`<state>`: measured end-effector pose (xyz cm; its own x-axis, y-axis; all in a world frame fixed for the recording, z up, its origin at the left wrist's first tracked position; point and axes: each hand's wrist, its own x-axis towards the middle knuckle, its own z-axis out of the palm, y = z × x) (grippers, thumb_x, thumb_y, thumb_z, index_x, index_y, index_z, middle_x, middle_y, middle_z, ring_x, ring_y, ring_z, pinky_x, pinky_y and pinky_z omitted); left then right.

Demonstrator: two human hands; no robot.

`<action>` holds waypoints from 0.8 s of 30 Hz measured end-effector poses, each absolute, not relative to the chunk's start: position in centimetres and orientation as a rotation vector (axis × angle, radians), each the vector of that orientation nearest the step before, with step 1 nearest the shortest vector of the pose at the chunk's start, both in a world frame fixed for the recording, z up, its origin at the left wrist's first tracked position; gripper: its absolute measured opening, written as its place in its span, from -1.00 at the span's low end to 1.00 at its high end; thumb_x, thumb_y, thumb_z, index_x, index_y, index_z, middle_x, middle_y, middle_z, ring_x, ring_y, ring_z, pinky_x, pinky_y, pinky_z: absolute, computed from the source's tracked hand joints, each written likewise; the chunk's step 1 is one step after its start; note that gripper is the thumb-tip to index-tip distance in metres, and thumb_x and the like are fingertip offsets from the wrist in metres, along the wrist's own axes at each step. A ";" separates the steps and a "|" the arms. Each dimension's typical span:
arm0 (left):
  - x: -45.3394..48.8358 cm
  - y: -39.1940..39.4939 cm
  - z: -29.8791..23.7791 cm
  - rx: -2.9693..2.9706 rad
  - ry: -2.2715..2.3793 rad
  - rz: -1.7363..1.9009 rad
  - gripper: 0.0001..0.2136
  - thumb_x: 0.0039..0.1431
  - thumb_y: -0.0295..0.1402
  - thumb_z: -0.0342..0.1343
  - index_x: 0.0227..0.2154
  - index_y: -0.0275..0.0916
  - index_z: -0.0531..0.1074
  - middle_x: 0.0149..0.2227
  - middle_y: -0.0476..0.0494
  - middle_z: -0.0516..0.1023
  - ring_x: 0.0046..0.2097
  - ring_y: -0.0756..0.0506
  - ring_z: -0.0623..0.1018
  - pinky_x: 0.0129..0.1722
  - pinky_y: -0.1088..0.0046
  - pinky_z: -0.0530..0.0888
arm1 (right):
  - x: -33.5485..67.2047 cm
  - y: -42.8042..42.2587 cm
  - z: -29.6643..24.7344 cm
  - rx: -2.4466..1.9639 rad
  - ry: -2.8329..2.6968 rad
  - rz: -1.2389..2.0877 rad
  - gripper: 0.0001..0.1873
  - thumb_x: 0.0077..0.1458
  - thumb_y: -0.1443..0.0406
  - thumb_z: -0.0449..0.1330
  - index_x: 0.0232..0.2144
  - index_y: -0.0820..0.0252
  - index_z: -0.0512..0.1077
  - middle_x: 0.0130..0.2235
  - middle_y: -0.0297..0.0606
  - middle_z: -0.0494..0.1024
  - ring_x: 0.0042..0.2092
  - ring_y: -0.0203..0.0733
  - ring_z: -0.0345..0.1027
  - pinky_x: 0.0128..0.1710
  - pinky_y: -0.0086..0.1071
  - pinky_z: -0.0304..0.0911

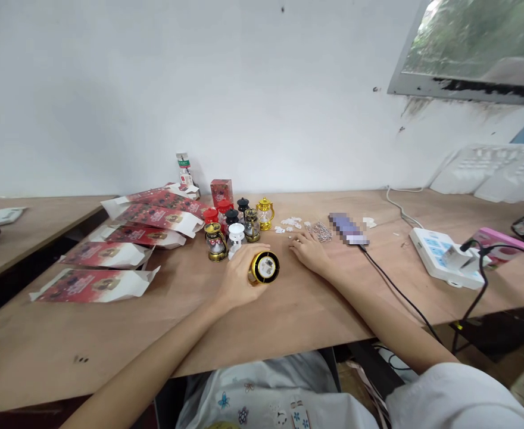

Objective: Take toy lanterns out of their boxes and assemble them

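My left hand (pixel 240 277) is wrapped around a small gold lantern (pixel 266 268), tipped so its round black-rimmed base faces me. Resting on the table, my right hand (pixel 309 251) has its fingers somewhat apart and the fingertips down on the surface. Just beyond those fingers lie small white pieces (pixel 291 222) and a heap of thin metal wire pieces (pixel 320 231). Several little lanterns stand behind my left hand: a white one (pixel 236 236), a bronze one (pixel 252 226), a black-and-gold one (pixel 216 243), a bright gold one (pixel 265 214), and red and black ones.
Red printed cartons (pixel 96 286) lie flattened in an overlapping row on the left. A small red box (pixel 222 192) and a bottle (pixel 184 170) stand near the wall. To the right are a phone (pixel 346 228) with a black cable and a white power strip (pixel 445 256).
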<state>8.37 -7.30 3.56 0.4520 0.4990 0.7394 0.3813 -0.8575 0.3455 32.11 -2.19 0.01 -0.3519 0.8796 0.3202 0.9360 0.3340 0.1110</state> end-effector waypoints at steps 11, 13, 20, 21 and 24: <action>8.6 -7.8 3.7 2.838 1.346 1.117 -0.68 -0.08 -0.37 0.11 -0.19 -0.29 0.36 -0.18 -0.25 0.46 -0.13 -0.25 0.42 -0.16 0.22 0.37 | 29.3 -4.3 1.5 -1.228 -1.568 0.632 -0.76 0.11 0.14 0.10 -0.42 0.17 0.43 -0.33 -0.27 0.50 -0.24 -0.18 0.35 -0.18 -0.31 0.25; 8.7 -7.9 3.7 2.883 1.473 1.023 -0.66 -0.07 -0.35 0.12 -0.17 -0.29 0.36 -0.17 -0.26 0.46 -0.14 -0.27 0.41 -0.18 0.21 0.35 | 28.1 -5.3 2.0 -1.094 -1.465 0.822 -0.72 0.03 0.08 0.17 -0.44 0.18 0.44 -0.36 -0.30 0.49 -0.27 -0.22 0.34 -0.19 -0.33 0.25; 8.8 -8.0 3.6 2.952 1.684 0.845 -0.69 -0.02 -0.32 0.10 -0.17 -0.29 0.37 -0.15 -0.27 0.47 -0.14 -0.28 0.40 -0.20 0.20 0.31 | 25.4 -7.5 2.4 -1.049 -1.424 1.047 -0.70 -0.14 0.07 0.29 -0.60 0.19 0.45 -0.37 -0.30 0.48 -0.26 -0.25 0.32 -0.17 -0.35 0.21; 8.8 -8.0 3.6 2.960 1.693 0.843 -0.69 -0.02 -0.32 0.10 -0.17 -0.29 0.37 -0.15 -0.27 0.47 -0.14 -0.28 0.40 -0.21 0.20 0.31 | 25.2 -7.6 2.3 -1.061 -1.402 1.078 -0.70 -0.15 0.07 0.29 -0.60 0.19 0.44 -0.38 -0.31 0.47 -0.27 -0.25 0.31 -0.17 -0.35 0.20; 8.8 -8.1 3.5 2.986 1.704 0.841 -0.70 0.00 -0.31 0.09 -0.18 -0.29 0.37 -0.14 -0.27 0.46 -0.14 -0.29 0.40 -0.23 0.20 0.29 | 24.8 -7.7 1.9 -1.075 -1.325 1.173 -0.68 -0.16 0.07 0.28 -0.58 0.21 0.42 -0.45 -0.35 0.45 -0.34 -0.29 0.28 -0.22 -0.36 0.19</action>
<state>8.82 -8.06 3.45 0.4459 0.6888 0.5716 0.8727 -0.4764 -0.1067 24.82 -7.66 1.87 -0.0809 0.9886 0.1266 -0.0061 0.1265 -0.9919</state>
